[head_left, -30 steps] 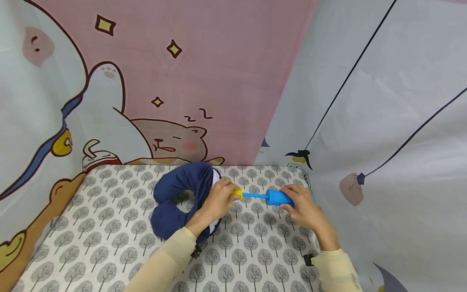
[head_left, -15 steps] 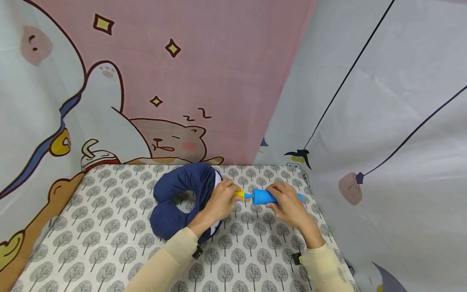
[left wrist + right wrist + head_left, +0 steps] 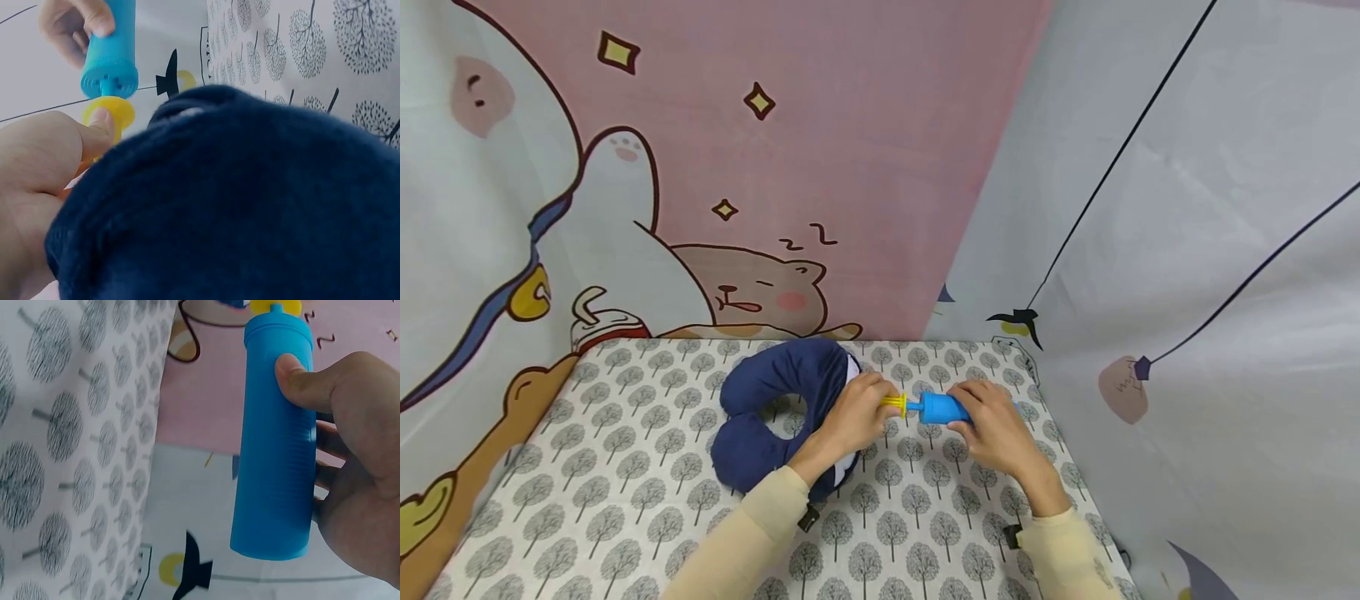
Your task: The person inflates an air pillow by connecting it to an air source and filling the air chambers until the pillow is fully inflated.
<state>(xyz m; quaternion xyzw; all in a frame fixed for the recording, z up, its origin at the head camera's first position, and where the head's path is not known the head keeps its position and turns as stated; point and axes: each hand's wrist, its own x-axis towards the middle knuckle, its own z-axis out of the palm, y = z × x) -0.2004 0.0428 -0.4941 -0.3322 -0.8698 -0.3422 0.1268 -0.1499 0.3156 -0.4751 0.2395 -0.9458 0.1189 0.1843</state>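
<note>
A blue hand pump point(image 3: 940, 408) is held sideways above the table. My right hand point(image 3: 997, 427) grips its ribbed barrel, with the thumb lying along the side in the right wrist view. The yellow pump handle point(image 3: 111, 112) is held by my left hand point(image 3: 857, 414), thumb against its flange. Only a short stretch of blue rod shows between handle and barrel. Just under the left hand and forearm lies a navy U-shaped neck pillow point(image 3: 748, 454), its right side partly covered by them. A white patch shows at the pillow's right edge.
The table point(image 3: 625, 500) wears a white cloth printed with grey trees. A pink and white curtain point(image 3: 865, 167) with cartoon animals stands behind it, and a pale curtain point(image 3: 1210, 333) hangs close to the right side.
My right hand has moved left with the barrel, and the rod between barrel and handle has become much shorter. The left hand has stayed nearly in place.
</note>
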